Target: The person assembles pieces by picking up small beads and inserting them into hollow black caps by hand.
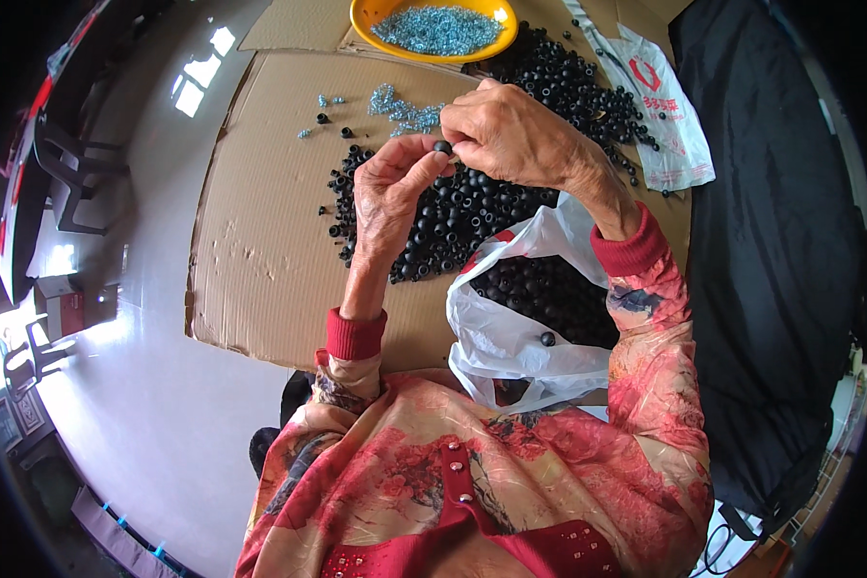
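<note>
Between the thumb and fingers of my left hand (395,183) is a small round black ball (442,147). My right hand (511,130) is closed in a pinch right against that ball; what its fingertips hold is hidden. Beneath both hands spreads a pile of hollow black ball-shaped parts (472,207) on flat cardboard (279,193). Just beyond my left hand lies a small heap of bluish, shiny small pieces (405,111), with a few loose black parts (345,133) beside it.
A yellow bowl (361,24) of the same bluish pieces stands at the far edge. More black parts (588,87) lie far right, by a flat white plastic bag (679,159). Near my body, an open white bag (520,356) holds black balls. Black cloth (771,241) covers the right side.
</note>
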The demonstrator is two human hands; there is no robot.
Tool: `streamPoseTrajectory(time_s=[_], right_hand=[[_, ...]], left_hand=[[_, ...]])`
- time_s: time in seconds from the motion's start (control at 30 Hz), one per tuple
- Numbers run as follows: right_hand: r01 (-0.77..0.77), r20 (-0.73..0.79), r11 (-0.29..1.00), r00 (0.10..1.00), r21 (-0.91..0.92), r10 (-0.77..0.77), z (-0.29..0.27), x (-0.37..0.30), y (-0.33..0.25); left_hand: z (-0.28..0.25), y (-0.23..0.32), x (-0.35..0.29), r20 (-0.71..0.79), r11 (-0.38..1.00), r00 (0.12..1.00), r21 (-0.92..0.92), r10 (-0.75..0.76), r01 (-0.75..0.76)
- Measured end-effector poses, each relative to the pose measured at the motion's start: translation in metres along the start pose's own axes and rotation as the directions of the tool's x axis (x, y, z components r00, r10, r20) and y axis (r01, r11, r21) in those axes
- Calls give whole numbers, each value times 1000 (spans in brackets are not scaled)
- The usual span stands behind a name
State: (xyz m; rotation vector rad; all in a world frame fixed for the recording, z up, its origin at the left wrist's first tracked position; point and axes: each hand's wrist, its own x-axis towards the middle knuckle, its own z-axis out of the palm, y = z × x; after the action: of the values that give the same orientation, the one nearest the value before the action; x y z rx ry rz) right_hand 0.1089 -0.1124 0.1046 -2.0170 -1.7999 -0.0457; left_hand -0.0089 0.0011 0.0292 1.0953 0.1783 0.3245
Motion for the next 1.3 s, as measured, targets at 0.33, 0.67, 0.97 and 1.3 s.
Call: streamPoseTrajectory(time_s=[0.33, 0.67, 0.97, 1.3], right_hand=[[-214, 133, 806, 977, 551, 169, -11, 6, 5], [-286, 42, 830, 952, 479, 304, 23, -10, 58], [-228, 95, 960, 965, -163, 245, 80, -34, 74], [-320, 25, 916, 946, 241, 324, 60, -28, 62]], left_hand=[[-2, 1, 1, 57, 994, 998, -113, -4, 10], [-19, -6, 8, 76, 880, 997, -473, 9, 28], [-14, -6, 8, 69, 825, 998, -564, -8, 46], [-9, -7, 7, 178, 731, 984, -672, 7, 117]])
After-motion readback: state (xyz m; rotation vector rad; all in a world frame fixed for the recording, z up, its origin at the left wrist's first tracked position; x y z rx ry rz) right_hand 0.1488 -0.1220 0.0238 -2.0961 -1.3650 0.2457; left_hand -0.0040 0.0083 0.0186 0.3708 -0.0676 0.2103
